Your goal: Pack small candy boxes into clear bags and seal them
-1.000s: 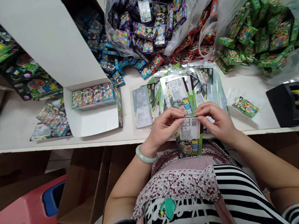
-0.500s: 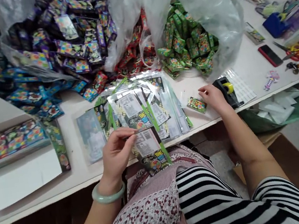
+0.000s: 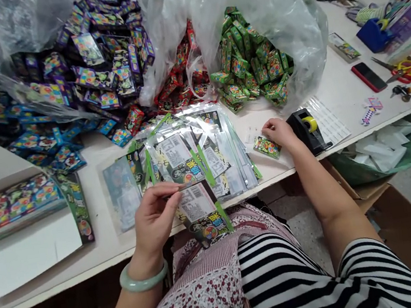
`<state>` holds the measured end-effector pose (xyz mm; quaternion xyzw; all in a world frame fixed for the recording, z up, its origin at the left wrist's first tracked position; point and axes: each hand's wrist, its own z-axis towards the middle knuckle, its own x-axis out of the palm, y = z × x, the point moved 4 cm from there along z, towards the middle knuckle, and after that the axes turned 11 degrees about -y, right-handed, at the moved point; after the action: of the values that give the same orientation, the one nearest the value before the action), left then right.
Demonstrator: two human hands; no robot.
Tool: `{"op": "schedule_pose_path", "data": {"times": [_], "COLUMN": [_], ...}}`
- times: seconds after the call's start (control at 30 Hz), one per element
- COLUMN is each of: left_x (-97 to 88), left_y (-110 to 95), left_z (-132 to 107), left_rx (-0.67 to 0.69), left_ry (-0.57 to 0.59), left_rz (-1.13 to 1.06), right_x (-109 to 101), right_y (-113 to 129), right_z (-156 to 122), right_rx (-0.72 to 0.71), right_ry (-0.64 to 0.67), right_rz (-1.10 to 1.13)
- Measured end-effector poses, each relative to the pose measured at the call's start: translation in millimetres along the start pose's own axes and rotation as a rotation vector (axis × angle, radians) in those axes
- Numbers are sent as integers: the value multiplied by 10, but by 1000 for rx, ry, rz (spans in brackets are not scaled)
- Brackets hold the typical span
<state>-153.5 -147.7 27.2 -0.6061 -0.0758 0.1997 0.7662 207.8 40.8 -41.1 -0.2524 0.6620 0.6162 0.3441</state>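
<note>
Two bare hands are being used over the white table (image 3: pixel 337 95). A clear packet (image 3: pixel 201 212) with a barcode label is being pinched at its top edge by the left hand (image 3: pixel 155 217), thumb and fingers closed on it, near the table's front edge. A small green box (image 3: pixel 267 147) lying on the table is being touched by the right hand (image 3: pixel 279 132), its fingers curled over it, just beside the black tape dispenser (image 3: pixel 306 129).

A tape dispenser (image 3: pixel 307 129) sits right of the packet pile (image 3: pixel 193 151), with bags (image 3: pixel 264 33) behind them.
</note>
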Motion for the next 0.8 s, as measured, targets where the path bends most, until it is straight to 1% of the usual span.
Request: {"op": "schedule_pose_path", "data": {"times": [0.1,0.17,0.2,0.23,0.27,0.33,0.4,0.47,0.5,0.57,0.63,0.7,0.8], "left_x": [30,62,82,104,127,165,186,186,178,153,126,106,99], "left_y": [3,-1,-4,-6,-8,-8,-12,-26,-36,-59,-69,-59,-25], "left_z": [2,4,4,3,1,-6,-13,-22,-26,-34,-37,-35,-26], "left_rx": [12,43,64,83,103,133,152,162,165,171,174,164,137], "left_ry": [19,34,39,42,44,44,43,48,52,62,69,75,80], "left_rz": [-2,-15,-24,-32,-39,-43,-43,-36,-33,-33,-44,-55,-69], "right_x": [-132,-267,-327,-370,-391,-366,-256,-104,-20,140,258,319,349], "right_y": [-12,101,221,386,603,1114,1602,1966,2088,2221,2257,2257,2261], "right_z": [-42,-112,-172,-252,-358,-639,-955,-1201,-1281,-1355,-1354,-1326,-1288], "right_rx": [66,80,57,14,-65,-277,-457,-570,-600,-617,-610,-605,-599], "right_ry": [65,94,119,157,221,387,550,621,628,625,632,643,657], "right_rz": [152,243,300,361,447,547,553,506,472,404,361,339,321]}}
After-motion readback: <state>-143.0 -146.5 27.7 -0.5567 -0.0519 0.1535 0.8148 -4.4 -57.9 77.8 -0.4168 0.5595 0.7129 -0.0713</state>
